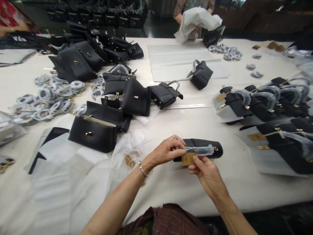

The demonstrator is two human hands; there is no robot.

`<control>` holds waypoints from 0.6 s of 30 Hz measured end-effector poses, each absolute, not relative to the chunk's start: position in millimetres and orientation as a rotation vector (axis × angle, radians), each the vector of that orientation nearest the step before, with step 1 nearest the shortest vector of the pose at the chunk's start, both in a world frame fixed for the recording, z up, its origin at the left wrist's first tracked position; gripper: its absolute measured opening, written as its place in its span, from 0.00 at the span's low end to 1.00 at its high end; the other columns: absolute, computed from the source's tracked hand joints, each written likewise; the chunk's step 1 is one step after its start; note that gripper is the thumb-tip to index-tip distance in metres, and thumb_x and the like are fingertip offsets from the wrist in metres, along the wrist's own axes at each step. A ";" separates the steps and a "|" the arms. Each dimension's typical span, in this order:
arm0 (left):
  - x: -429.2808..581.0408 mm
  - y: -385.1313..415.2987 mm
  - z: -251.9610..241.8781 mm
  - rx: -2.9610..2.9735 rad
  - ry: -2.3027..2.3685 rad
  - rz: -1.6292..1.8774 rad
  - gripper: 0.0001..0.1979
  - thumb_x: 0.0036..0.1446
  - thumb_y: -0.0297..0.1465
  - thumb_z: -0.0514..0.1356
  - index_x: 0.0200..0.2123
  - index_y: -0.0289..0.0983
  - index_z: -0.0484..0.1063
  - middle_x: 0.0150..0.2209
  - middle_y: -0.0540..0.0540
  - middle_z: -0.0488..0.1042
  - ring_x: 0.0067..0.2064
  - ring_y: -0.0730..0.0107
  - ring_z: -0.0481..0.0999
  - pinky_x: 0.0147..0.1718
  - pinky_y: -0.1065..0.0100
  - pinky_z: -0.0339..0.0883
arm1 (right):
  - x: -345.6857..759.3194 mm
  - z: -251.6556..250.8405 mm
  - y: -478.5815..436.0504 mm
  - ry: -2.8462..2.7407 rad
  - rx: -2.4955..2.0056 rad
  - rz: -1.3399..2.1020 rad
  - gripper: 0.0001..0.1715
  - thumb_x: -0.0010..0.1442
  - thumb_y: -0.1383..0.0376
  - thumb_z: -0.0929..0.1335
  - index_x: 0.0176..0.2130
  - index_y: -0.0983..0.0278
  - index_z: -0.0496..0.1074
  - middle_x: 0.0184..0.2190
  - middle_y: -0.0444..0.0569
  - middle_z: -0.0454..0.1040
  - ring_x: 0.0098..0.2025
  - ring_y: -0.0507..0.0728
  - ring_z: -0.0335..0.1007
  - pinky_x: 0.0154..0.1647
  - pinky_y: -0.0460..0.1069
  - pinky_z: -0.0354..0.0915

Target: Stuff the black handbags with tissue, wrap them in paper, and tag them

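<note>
A small black handbag (204, 143) lies on its side on the white table (171, 186) just beyond my hands. Its handle (201, 149) is wrapped in clear film. My left hand (168, 150) is closed in a pinch on the handle's near end, by a thin string. My right hand (204, 168) is closed on a small brown paper tag (188, 159) that hangs from that string, right below the handle.
Black handbags (102, 130) crowd the left and centre, with rolled wrapped straps (46, 98) beside them. Wrapped, tagged bags (269, 104) line the right. Tissue paper (73, 163) lies at front left. Across the table a person handles white wrapping (195, 21).
</note>
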State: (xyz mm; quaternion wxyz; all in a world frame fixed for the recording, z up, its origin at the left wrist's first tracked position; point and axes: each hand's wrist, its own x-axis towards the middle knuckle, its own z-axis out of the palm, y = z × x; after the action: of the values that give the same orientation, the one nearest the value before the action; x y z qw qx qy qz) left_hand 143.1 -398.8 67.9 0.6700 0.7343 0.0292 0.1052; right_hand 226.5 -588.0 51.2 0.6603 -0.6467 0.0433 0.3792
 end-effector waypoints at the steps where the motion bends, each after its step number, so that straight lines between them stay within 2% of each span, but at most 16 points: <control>1: 137.9 -401.9 67.7 1.666 0.085 0.241 0.07 0.62 0.33 0.60 0.33 0.36 0.75 0.47 0.41 0.71 0.48 0.64 0.72 0.48 0.66 0.66 | 225.6 52.6 -583.4 0.108 -1.439 0.838 0.28 0.41 0.54 0.81 0.36 0.65 0.72 0.30 0.47 0.78 0.25 0.54 0.74 0.25 0.48 0.74; 3: 128.1 -410.9 66.7 1.709 0.114 0.255 0.06 0.62 0.32 0.60 0.36 0.38 0.76 0.53 0.40 0.70 0.53 0.61 0.71 0.52 0.63 0.66 | 223.2 54.6 -575.0 0.109 -1.397 0.809 0.26 0.43 0.56 0.81 0.38 0.64 0.72 0.33 0.47 0.78 0.28 0.54 0.76 0.28 0.48 0.75; 5: 119.4 -423.2 63.6 1.759 0.140 0.302 0.06 0.62 0.32 0.60 0.40 0.39 0.77 0.57 0.39 0.68 0.56 0.59 0.70 0.54 0.61 0.65 | 220.7 54.8 -569.1 0.122 -1.360 0.772 0.24 0.44 0.57 0.80 0.38 0.63 0.72 0.32 0.45 0.77 0.27 0.52 0.73 0.24 0.45 0.71; 8: 107.9 -444.5 52.5 1.770 0.220 0.387 0.10 0.64 0.31 0.58 0.47 0.40 0.75 0.65 0.39 0.61 0.55 0.61 0.71 0.57 0.59 0.64 | 219.2 52.8 -565.5 0.129 -1.346 0.728 0.22 0.45 0.58 0.80 0.36 0.62 0.72 0.27 0.39 0.71 0.19 0.45 0.61 0.13 0.40 0.57; 11: 97.7 -464.3 35.9 1.754 0.320 0.363 0.14 0.64 0.30 0.56 0.52 0.43 0.73 0.69 0.40 0.54 0.51 0.65 0.75 0.54 0.60 0.68 | 221.2 52.0 -564.3 0.116 -1.328 0.733 0.21 0.46 0.57 0.79 0.34 0.62 0.71 0.19 0.34 0.61 0.15 0.43 0.50 0.12 0.40 0.50; 13: 93.0 -474.6 26.5 1.752 0.346 0.317 0.13 0.64 0.30 0.55 0.49 0.44 0.75 0.66 0.41 0.58 0.48 0.65 0.76 0.50 0.61 0.71 | 222.9 52.8 -562.5 0.139 -1.281 0.760 0.21 0.46 0.57 0.79 0.34 0.61 0.70 0.16 0.32 0.54 0.15 0.43 0.47 0.13 0.39 0.50; 14: 92.2 -478.2 23.5 1.731 0.376 0.318 0.11 0.64 0.31 0.56 0.47 0.43 0.75 0.64 0.41 0.62 0.46 0.66 0.76 0.46 0.62 0.73 | 223.3 53.2 -561.2 0.156 -1.258 0.775 0.22 0.46 0.57 0.80 0.33 0.62 0.70 0.16 0.32 0.54 0.15 0.43 0.46 0.13 0.39 0.50; 16: 95.0 -481.7 22.7 1.617 0.533 0.379 0.09 0.62 0.33 0.58 0.44 0.41 0.73 0.57 0.41 0.69 0.39 0.69 0.76 0.38 0.65 0.74 | 223.1 53.0 -558.8 0.183 -1.239 0.792 0.22 0.44 0.59 0.81 0.33 0.62 0.70 0.18 0.33 0.59 0.16 0.42 0.48 0.14 0.39 0.50; 18: 104.0 -478.9 28.6 1.464 0.728 0.427 0.14 0.58 0.36 0.62 0.47 0.40 0.69 0.49 0.43 0.72 0.33 0.72 0.73 0.32 0.69 0.72 | 221.4 51.0 -558.1 0.185 -1.260 0.797 0.22 0.42 0.60 0.81 0.32 0.63 0.71 0.21 0.36 0.64 0.17 0.42 0.51 0.14 0.39 0.51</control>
State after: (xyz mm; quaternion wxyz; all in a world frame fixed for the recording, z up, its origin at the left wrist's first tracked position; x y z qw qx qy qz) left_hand 104.0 -478.9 28.6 0.6638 0.6480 0.3221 0.1888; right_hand 221.4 -558.1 51.0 0.7308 -0.5725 0.0841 0.3621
